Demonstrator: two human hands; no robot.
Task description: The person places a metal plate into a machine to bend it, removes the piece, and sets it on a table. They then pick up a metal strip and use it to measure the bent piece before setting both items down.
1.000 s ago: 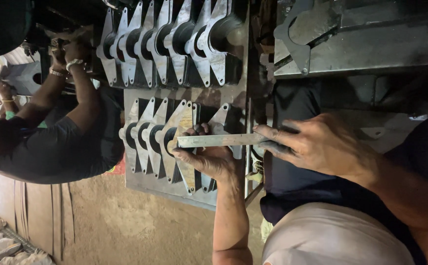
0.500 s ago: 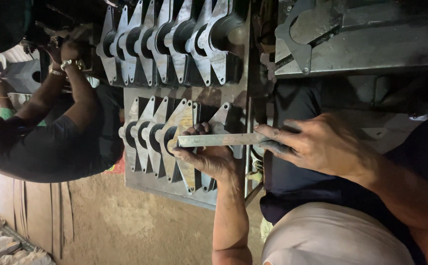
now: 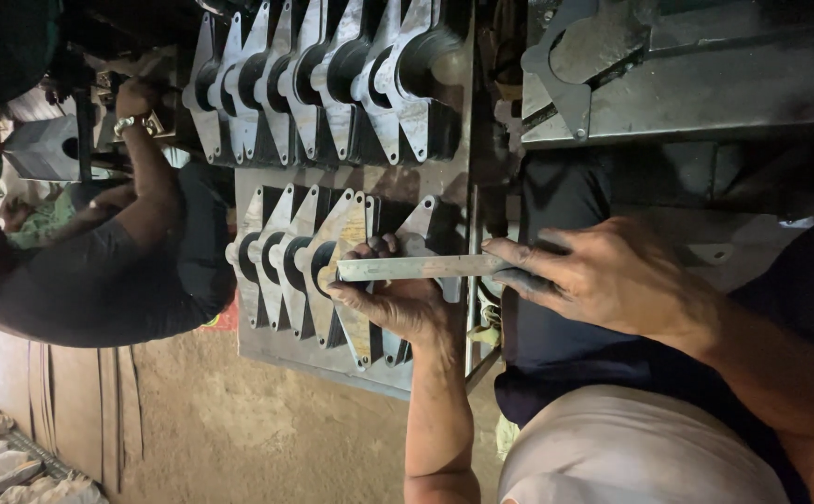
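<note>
A long flat metal file (image 3: 425, 268) lies across the edge of a tan, wing-shaped metal plate (image 3: 343, 233) in a row of similar grey plates (image 3: 271, 257) standing on edge. My left hand (image 3: 397, 303) grips the far tip of the file, fingers curled over it and against the plates. Fingers and thumb of my right hand (image 3: 603, 280) pinch the file's near end. Both arms reach in from the lower right.
A second row of grey plates (image 3: 332, 79) stands beyond the first on a steel sheet (image 3: 332, 364). A heavy steel machine part (image 3: 687, 75) sits at the upper right. A person in a dark shirt (image 3: 118, 271) works at the left over a sandy floor (image 3: 239, 439).
The person at the left has raised a forearm further up. My hands and the file have stayed almost in the same place.
</note>
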